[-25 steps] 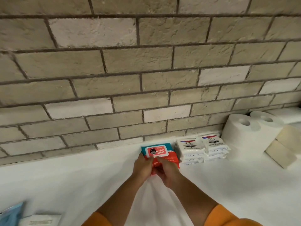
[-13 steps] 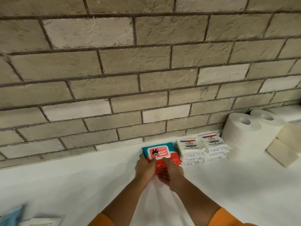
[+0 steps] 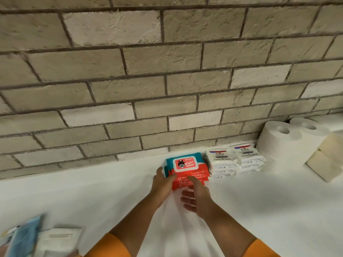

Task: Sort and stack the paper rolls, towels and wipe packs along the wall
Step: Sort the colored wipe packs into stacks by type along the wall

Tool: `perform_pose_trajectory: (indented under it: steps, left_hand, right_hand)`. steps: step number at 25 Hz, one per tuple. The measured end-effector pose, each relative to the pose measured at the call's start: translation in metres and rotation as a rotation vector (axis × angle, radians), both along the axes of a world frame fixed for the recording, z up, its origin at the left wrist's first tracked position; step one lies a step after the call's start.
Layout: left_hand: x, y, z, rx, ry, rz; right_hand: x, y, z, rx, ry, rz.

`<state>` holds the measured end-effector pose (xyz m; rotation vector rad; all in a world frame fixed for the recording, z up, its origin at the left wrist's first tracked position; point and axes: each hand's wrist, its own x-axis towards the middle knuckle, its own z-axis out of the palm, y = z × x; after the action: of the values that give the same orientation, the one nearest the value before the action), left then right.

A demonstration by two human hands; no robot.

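A stack of red and teal wipe packs [image 3: 187, 166] lies against the brick wall on the white surface. My left hand [image 3: 163, 180] rests on the stack's near left corner, thumb along its side. My right hand [image 3: 194, 197] hovers just in front of the stack, fingers spread, holding nothing. To the right stand two stacks of white Dove packs [image 3: 234, 160]. Beyond them two white paper rolls [image 3: 285, 143] stand upright by the wall, with cream folded towels [image 3: 326, 162] in front of them.
At the bottom left edge lie a blue pack [image 3: 24, 236] and a white pack [image 3: 59, 240]. The white surface [image 3: 83, 191] stretches left of the wipes along the brick wall [image 3: 167, 71].
My right hand has come off the red wipe pack and drawn back toward me. My left hand has slid to the stack's left corner. The pack now lies on the stack.
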<state>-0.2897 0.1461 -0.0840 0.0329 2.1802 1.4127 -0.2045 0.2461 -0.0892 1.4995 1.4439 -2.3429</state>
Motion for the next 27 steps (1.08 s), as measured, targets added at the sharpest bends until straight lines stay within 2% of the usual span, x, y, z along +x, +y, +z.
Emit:
perform_pose_trajectory:
  steps: [4, 9, 15, 21, 27]
  left_hand:
    - [0.022, -0.036, 0.008, -0.092, 0.009, -0.056]
    - [0.050, -0.109, 0.012, 0.060, 0.019, -0.063]
    - [0.093, -0.219, 0.005, 0.110, 0.045, 0.128]
    - [0.133, -0.318, 0.000, 0.134, 0.064, 0.334]
    - [0.148, -0.413, 0.005, 0.057, 0.098, 0.375]
  right_hand:
    - [0.029, -0.040, 0.001, -0.011, 0.011, 0.090]
    - [0.057, -0.090, 0.006, -0.040, 0.074, 0.204]
    - [0.077, -0.166, 0.007, 0.056, 0.070, 0.409]
    - [0.077, -0.229, 0.005, 0.116, 0.042, 0.507]
    - [0.073, -0.286, 0.009, 0.197, 0.045, 0.539]
